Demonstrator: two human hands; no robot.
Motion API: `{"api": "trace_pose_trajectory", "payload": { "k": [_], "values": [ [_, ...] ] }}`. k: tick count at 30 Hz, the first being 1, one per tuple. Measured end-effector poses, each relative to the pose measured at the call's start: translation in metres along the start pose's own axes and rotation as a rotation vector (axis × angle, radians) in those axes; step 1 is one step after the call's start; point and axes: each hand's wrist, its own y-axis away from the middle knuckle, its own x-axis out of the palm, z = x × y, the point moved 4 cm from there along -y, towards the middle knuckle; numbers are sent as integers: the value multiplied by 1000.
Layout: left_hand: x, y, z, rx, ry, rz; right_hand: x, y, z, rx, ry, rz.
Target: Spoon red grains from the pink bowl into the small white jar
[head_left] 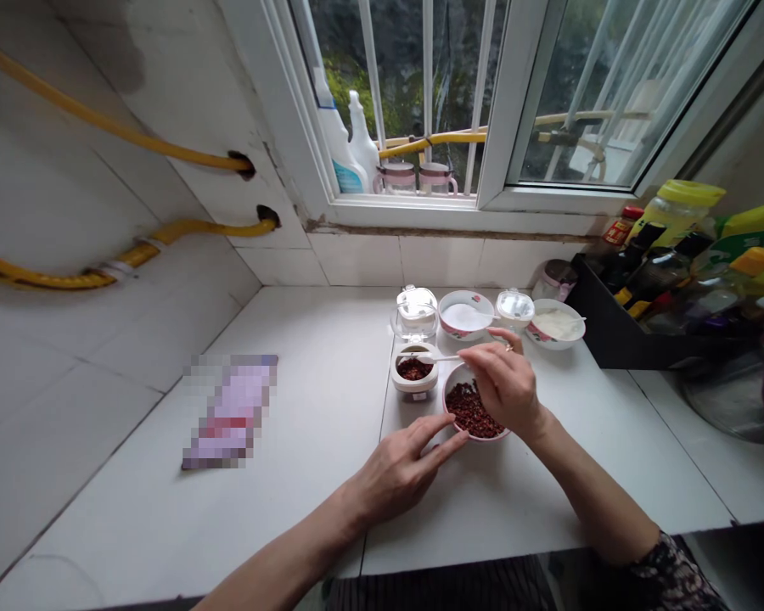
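Note:
My right hand (502, 382) pinches the handle of a small white spoon (428, 358), whose head is over the mouth of an open jar (413, 383). Dark red dried bits lie inside this jar. Just right of it, a pink-rimmed bowl (474, 413) holds more of the same dark red bits, partly hidden under my right hand. My left hand (407, 467) has its fingers spread, with the fingertips touching the bowl's near left rim and nothing held.
Behind are a clear-lidded jar (416, 310), a bowl of white grains (466, 316), another small jar (514, 307) and a bowl of pale powder (555, 324). A black box (630, 339) of bottles stands right. A blurred purple packet (233, 412) lies left.

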Motion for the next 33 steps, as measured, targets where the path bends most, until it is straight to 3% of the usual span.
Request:
{"api": "trace_pose_trajectory", "payload": {
  "k": [3, 7, 13, 23, 33],
  "values": [
    [0, 0, 0, 5, 2, 3, -18, 1, -19, 178, -2, 0],
    [-1, 0, 0, 7, 4, 0, -21, 12, -45, 412, -22, 231],
    [-1, 2, 0, 7, 23, 3, -5, 23, -47, 501, -65, 420],
    [2, 4, 2, -3, 24, 11, -8, 28, -57, 779, -299, 365],
    [1, 3, 1, -6, 24, 7, -9, 28, -58, 801, -245, 336]
  ]
}}
